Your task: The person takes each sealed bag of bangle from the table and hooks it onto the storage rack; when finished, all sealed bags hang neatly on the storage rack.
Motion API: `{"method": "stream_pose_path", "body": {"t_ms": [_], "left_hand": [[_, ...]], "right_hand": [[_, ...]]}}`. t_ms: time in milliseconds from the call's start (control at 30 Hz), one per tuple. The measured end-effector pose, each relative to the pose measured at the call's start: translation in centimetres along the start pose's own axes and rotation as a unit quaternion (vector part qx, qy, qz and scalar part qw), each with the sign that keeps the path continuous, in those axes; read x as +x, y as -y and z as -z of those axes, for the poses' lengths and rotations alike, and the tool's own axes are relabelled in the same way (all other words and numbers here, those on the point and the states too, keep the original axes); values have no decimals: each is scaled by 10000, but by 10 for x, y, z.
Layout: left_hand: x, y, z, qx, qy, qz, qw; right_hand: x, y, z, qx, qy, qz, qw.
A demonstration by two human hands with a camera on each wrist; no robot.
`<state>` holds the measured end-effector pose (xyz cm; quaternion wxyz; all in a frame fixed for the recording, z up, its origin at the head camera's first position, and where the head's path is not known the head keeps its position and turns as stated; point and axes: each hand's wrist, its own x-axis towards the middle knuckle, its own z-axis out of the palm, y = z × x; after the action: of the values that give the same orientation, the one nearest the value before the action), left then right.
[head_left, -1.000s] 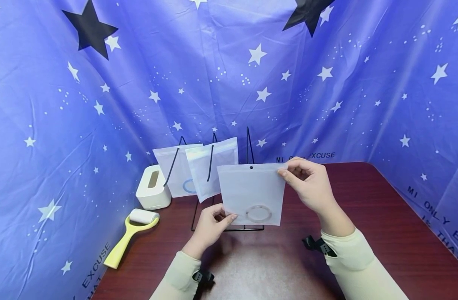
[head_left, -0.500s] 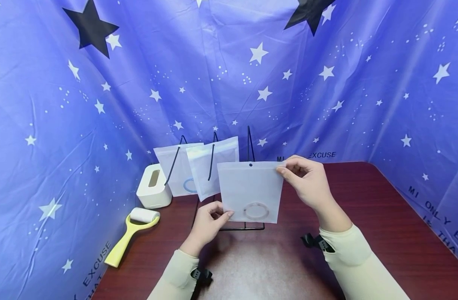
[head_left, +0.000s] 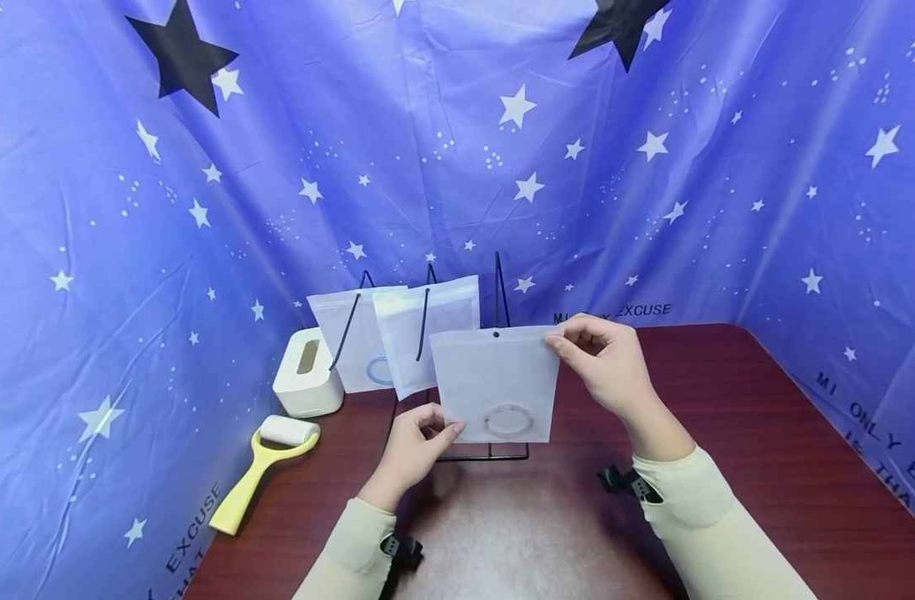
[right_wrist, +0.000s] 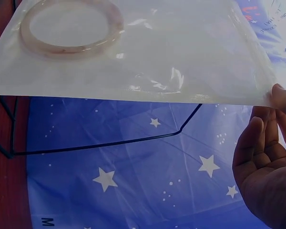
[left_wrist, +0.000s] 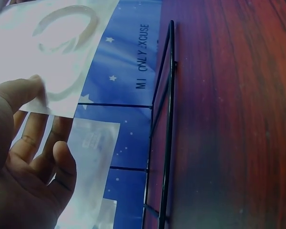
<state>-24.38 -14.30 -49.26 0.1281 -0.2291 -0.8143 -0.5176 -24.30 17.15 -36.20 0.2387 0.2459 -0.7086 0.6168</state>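
Observation:
A white translucent pouch (head_left: 487,375) with a hang hole in its top edge is held up in front of a black wire rack (head_left: 502,457). Through its lower part shows a pale pinkish bangle (right_wrist: 71,49). My right hand (head_left: 603,362) pinches the pouch's top right corner between thumb and fingers. Down at the lower left corner, my left hand (head_left: 416,450) pinches it as well, thumb in front and fingers behind, as the left wrist view shows. The rack's right prong, behind the pouch, is partly hidden. Two similar pouches, a left one (head_left: 345,333) and a middle one (head_left: 442,333), hang on the other prongs.
A blue ring (head_left: 380,371) shows through the left hanging pouch. At the left stand a white tissue box (head_left: 307,392) and, nearer, a lint roller (head_left: 255,467) with a yellow handle. A blue star-patterned curtain (head_left: 457,167) encloses the dark red wooden table (head_left: 727,400).
Both hands keep their pinch on the pouch. It has shifted slightly left, the right hand moving left with it; its bottom edge sits a little higher than a second ago.

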Motion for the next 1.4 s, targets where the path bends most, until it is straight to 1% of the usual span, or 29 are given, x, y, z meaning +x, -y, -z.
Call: {"method": "stream_pose_path", "body": {"t_ms": [400, 633, 667, 733, 867, 900, 1000, 1100, 1267, 1400], "left_hand": [[-2, 5, 0, 34, 182, 253, 9995], [1, 11, -1, -31, 176, 167, 9997], [2, 10, -1, -58, 141, 190, 9997], [4, 11, -1, -91, 120, 214, 9997], [8, 11, 2, 3, 76, 230, 9997], [9, 13, 3, 39, 87, 175, 9998], [13, 15, 6, 151, 12, 1, 9999], [18, 18, 7, 168, -76, -91, 9998], [25, 18, 9, 171, -126, -13, 9998], [31, 18, 9, 310, -171, 27, 9994]], "right_hand": [[-3, -6, -1, -12, 59, -144, 9999], [0, -9, -3, -147, 5, -274, 9995], [1, -6, -3, -177, -19, -309, 9994], [3, -9, -3, -189, -43, -314, 9993], [6, -13, -4, -135, -43, -339, 9993], [7, -18, -3, -125, -36, -327, 9994], [10, -20, -4, -180, -68, -375, 9991], [13, -23, -4, -243, -124, -407, 9988], [21, -28, -4, -315, -152, -456, 9983], [26, -29, -4, -440, -184, -550, 9973]]}}
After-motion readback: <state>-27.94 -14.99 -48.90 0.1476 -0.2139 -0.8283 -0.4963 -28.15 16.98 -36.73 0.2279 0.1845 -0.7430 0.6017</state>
